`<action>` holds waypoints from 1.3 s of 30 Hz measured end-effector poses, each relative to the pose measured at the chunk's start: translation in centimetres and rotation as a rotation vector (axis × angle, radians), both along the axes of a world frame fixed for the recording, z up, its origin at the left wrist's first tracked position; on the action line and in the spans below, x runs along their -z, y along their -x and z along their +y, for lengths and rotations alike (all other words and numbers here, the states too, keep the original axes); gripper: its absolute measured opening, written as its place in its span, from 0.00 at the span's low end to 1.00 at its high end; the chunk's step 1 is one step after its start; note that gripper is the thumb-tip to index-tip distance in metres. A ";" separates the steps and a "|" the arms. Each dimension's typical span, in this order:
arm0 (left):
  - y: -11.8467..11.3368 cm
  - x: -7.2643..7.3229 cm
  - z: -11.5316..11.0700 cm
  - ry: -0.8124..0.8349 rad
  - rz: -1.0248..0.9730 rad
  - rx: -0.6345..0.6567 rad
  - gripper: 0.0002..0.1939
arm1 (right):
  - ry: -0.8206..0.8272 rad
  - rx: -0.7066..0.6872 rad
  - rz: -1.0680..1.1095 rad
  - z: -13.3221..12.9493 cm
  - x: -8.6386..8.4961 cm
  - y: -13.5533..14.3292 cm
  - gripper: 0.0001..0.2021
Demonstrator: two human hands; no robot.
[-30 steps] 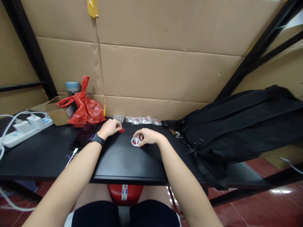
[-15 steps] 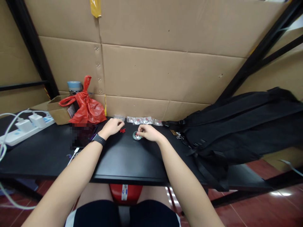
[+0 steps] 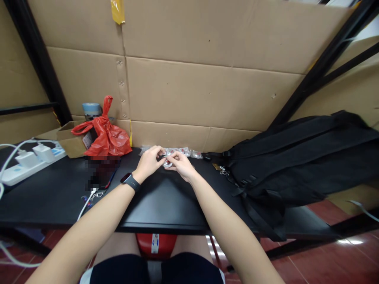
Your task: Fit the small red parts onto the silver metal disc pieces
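Observation:
My left hand (image 3: pixel 153 160), with a dark watch on the wrist, is closed at the fingertips beside a small round disc (image 3: pixel 167 163). My right hand (image 3: pixel 180 163) pinches that disc from the other side. The disc looks pale at the rim with something red at its centre. Both hands meet above the black table (image 3: pixel 166 201), and the fingers partly cover the disc. Just behind them lies a row of small clear packets (image 3: pixel 196 154) with red and silver contents. What my left fingertips grip is too small to make out.
A red plastic bag (image 3: pixel 108 136), a cardboard box (image 3: pixel 71 144) and a white power strip (image 3: pixel 32 167) stand on the left. A black backpack (image 3: pixel 296 157) lies on the right. A cardboard wall (image 3: pixel 189 94) rises behind the table.
My left hand has moved right to the disc, and its fingers have closed. My right hand has shifted slightly left with the disc. The red pieces on the table are now out of sight.

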State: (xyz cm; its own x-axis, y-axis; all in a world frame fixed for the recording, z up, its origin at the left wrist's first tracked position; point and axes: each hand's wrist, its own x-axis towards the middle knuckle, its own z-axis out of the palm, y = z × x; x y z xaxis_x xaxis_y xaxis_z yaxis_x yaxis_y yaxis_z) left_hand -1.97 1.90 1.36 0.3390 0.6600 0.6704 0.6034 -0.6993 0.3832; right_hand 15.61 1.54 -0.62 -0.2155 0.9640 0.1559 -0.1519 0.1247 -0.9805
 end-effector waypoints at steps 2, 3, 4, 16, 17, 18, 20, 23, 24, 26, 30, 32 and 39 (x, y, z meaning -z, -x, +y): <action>0.0 -0.2 -0.2 0.032 0.014 0.025 0.05 | 0.005 0.035 -0.037 0.0 -0.1 0.0 0.19; -0.1 -0.2 -0.2 0.064 0.039 0.049 0.05 | 0.010 0.049 -0.071 0.0 -0.2 0.0 0.18; -0.1 -0.1 -0.3 0.095 0.065 0.067 0.05 | 0.015 0.061 -0.106 -0.1 -0.3 0.0 0.18; -0.8 0.4 -0.3 0.156 0.039 0.039 0.07 | 0.079 -0.014 -0.010 -0.7 -1.4 -0.2 0.15; -0.8 0.4 -0.2 0.163 0.023 0.052 0.07 | 0.075 -0.044 0.002 -0.8 -1.5 -0.3 0.15; -0.7 0.3 -0.2 0.173 0.005 0.067 0.07 | 0.071 -0.071 0.010 -0.8 -1.5 -0.4 0.16; -0.7 0.3 -0.1 0.211 -0.033 0.095 0.08 | 0.064 -0.104 0.011 -0.8 -1.5 -0.7 0.18; -0.8 0.4 -0.1 0.289 -0.068 0.114 0.08 | 0.037 -0.097 -0.044 -0.6 -1.2 -0.8 0.20; -0.7 0.3 -0.1 0.312 -0.073 0.117 0.08 | 0.022 -0.079 -0.068 -0.5 -1.1 -0.8 0.21; -0.5 0.2 0.0 0.338 -0.080 0.112 0.08 | -0.014 -0.034 -0.111 -0.2 -0.8 -0.9 0.22; 1.2 -0.2 0.8 0.297 -0.053 0.011 0.06 | -0.184 0.112 -0.391 0.7 -1.2 -2.7 0.18; 2.7 -0.2 1.8 0.259 -0.031 -0.062 0.06 | -0.346 0.299 -0.650 1.1 -1.6 -4.6 0.16; 6.4 1.4 4.8 0.278 0.072 -0.092 0.08 | -0.297 0.446 -1.015 2.1 -0.8 -10.1 0.12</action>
State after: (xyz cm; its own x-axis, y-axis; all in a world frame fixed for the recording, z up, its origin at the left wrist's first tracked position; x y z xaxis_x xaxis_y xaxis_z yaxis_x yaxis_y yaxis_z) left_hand -8.39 6.66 -0.08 0.3097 0.8451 0.4359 0.6917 -0.5147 0.5066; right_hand 25.74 3.60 0.19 -0.0206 0.9403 0.3398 0.8078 0.2159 -0.5485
